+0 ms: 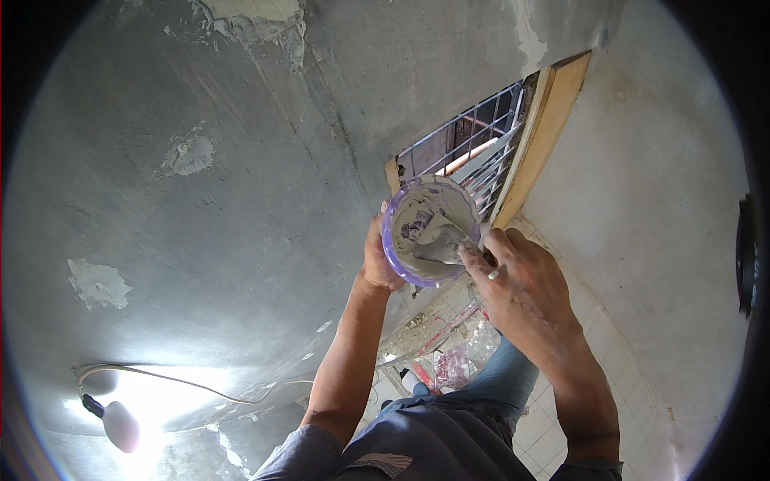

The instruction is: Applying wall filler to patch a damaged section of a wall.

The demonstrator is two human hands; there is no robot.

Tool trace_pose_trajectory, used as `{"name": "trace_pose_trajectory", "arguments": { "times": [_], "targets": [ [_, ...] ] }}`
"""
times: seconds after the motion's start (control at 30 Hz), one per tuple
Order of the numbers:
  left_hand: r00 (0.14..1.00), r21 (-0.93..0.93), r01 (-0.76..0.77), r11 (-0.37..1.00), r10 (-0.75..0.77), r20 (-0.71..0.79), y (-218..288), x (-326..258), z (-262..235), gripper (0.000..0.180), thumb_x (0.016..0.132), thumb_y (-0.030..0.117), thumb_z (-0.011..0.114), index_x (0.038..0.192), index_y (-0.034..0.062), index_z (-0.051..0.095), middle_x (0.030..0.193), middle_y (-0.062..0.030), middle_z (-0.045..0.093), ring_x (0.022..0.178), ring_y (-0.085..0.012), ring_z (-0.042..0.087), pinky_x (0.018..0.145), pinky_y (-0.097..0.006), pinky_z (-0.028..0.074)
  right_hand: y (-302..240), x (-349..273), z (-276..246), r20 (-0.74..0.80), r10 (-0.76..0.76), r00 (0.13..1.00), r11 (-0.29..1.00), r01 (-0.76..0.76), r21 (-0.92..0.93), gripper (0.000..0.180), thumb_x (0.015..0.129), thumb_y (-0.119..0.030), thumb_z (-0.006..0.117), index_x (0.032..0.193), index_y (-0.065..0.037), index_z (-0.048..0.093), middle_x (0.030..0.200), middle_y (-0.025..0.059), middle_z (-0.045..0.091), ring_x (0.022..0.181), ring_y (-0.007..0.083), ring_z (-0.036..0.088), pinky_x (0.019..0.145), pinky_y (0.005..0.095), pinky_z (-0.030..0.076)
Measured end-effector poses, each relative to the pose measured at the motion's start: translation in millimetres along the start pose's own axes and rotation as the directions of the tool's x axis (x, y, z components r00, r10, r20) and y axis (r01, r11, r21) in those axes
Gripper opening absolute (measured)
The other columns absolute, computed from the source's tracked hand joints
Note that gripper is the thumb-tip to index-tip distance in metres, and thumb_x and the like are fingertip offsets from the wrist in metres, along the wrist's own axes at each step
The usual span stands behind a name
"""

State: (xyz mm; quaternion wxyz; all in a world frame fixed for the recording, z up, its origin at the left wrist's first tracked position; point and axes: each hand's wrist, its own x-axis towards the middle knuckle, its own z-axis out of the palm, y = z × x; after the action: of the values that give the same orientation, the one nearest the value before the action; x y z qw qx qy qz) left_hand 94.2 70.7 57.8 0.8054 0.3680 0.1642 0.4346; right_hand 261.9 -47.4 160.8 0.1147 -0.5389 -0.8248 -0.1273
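My left hand is wrapped round the left side of a purple-rimmed plastic tub, tipped so that its inside faces me. Grey-white plaster paste coats the inner wall, with purple patches showing through. In my right hand is a putty knife, its paste-smeared blade inside the tub near the lower right wall. The fingers of that hand are closed about the handle, which is mostly hidden. A dab of paste sticks to a finger.
A grey wall with pale filler patches spreads on the left. A lit bulb hangs there on a cable. Beyond the tub is a barred opening with a wooden frame. Below lies a tiled floor with debris.
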Motion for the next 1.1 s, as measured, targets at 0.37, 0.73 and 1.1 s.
{"name": "trace_pose_trajectory", "arguments": {
  "times": [0.37, 0.73, 1.1],
  "targets": [
    [0.997, 0.077, 0.021, 0.997, -0.015, -0.072, 4.3, 2.0, 4.0, 0.073, 0.094, 0.06, 0.039, 0.135, 0.0001, 0.046, 0.131, -0.0201, 0.053, 0.118, -0.0314, 0.053, 0.101, -0.045, 0.043, 4.6, 7.8, 9.9, -0.018, -0.012, 1.0, 1.0, 0.012, -0.015, 0.031, 0.079, -0.01, 0.066, 0.109, -0.001, 0.067, 0.094, 0.0092, 0.057, 0.08, 0.018, 0.062, 0.057, 0.0281, 0.056],
    [0.998, 0.156, -0.004, 0.988, 0.013, -0.054, 1.8, 5.3, -5.4, 0.075, 0.089, 0.059, 0.045, 0.138, 0.0015, 0.044, 0.133, -0.0188, 0.052, 0.12, -0.0296, 0.052, 0.102, -0.044, 0.042, 5.7, 14.1, 9.5, 0.062, 0.031, 0.998, 0.999, -0.029, -0.037, 0.032, 0.08, -0.009, 0.065, 0.111, -0.002, 0.067, 0.1, 0.0117, 0.06, 0.084, 0.0198, 0.064, 0.061, 0.03, 0.057],
    [0.998, 0.178, -0.005, 0.984, 0.017, -0.062, 2.5, 3.7, -16.4, 0.07, 0.087, 0.055, 0.046, 0.138, 0.0056, 0.045, 0.132, -0.0156, 0.053, 0.121, -0.0287, 0.051, 0.102, -0.042, 0.041, 21.0, 2.9, 25.2, -0.085, 0.159, 0.984, 0.928, -0.12, 0.352, 0.027, 0.081, -0.006, 0.066, 0.108, -0.006, 0.07, 0.084, 0.0079, 0.067, 0.067, 0.0242, 0.068, 0.061, 0.0348, 0.056]
  ]
}}
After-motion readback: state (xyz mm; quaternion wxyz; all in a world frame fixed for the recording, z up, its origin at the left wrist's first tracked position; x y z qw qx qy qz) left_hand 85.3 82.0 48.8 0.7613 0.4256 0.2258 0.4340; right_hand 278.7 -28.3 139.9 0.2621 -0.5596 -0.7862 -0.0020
